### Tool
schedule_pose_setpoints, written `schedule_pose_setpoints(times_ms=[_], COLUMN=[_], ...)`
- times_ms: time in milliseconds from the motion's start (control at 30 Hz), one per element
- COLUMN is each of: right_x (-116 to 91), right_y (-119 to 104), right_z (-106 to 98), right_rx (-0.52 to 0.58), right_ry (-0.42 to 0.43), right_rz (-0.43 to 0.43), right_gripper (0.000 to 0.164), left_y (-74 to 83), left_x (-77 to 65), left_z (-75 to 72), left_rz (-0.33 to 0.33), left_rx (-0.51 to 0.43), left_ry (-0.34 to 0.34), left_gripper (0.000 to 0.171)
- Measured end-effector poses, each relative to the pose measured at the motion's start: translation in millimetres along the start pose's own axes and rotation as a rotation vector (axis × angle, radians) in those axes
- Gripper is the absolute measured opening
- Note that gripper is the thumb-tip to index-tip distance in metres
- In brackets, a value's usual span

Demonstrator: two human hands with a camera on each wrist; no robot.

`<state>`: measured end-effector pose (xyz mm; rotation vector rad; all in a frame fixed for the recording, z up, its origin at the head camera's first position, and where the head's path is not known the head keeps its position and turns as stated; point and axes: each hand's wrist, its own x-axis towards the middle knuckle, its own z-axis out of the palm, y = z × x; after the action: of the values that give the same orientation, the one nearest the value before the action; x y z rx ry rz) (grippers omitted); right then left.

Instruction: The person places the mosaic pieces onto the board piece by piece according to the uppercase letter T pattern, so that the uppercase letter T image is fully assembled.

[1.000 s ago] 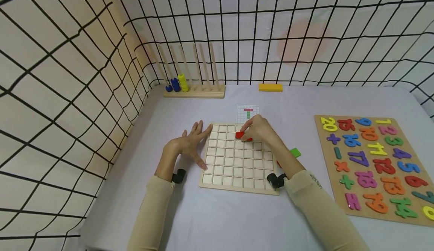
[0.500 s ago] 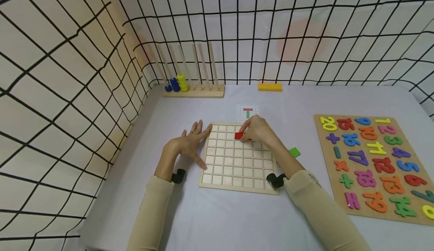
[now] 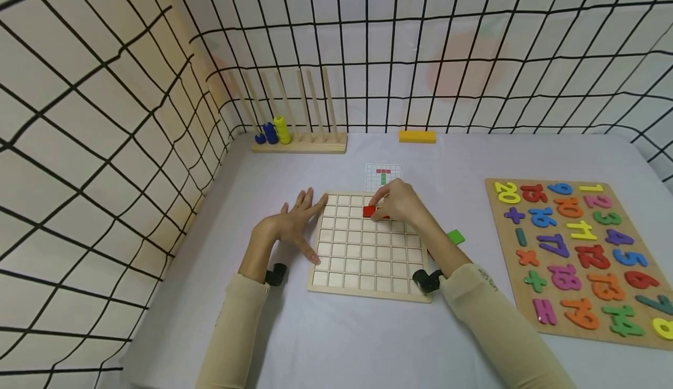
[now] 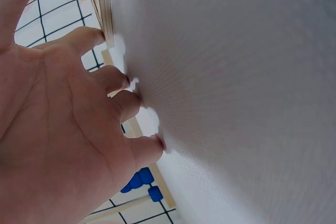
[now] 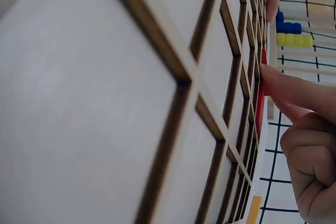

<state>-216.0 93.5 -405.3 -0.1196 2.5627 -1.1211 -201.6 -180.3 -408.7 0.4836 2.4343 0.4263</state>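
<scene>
Barely anything changes over 1 second: the right hand (image 3: 401,203) pinches a red tile (image 5: 266,88) on the gridded board (image 3: 368,294), so placing seems unfinished; the left hand (image 3: 288,225), fingers spread, touches the board's left edge

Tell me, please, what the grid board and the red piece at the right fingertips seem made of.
Grid board: probably plywood, pale and matte; its cell walls look brown, its edge layered in the left wrist view. Red piece: perhaps painted wood or plastic; smooth-looking, evenly coloured, no grain shows.
</scene>
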Motion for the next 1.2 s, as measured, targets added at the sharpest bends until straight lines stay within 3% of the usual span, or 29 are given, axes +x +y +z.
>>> schedule_pose_setpoints(times_ms=[667,867,1200], right_x=[-1.4,-9.7,-36.2], right_y=[11.6,15.7,36.3], right_z=[-8.4,-20.6,-51.7], right_rx=[0.066,0.07,0.056], right_ry=[-0.03,-0.029,-0.053], right_rz=[0.032,0.034,0.109], right_gripper=[0.028,0.027,0.035], left_y=[2.6,2.8,-0.4], left_x=[1.8,0.9,1.1], left_z=[-0.3,-0.9,1.1], left_rz=[0.007,0.006,0.001], left_rx=[0.004,0.0,0.005], left_ry=[-0.006,-0.007,-0.003], left_gripper=[0.149,0.149,0.149])
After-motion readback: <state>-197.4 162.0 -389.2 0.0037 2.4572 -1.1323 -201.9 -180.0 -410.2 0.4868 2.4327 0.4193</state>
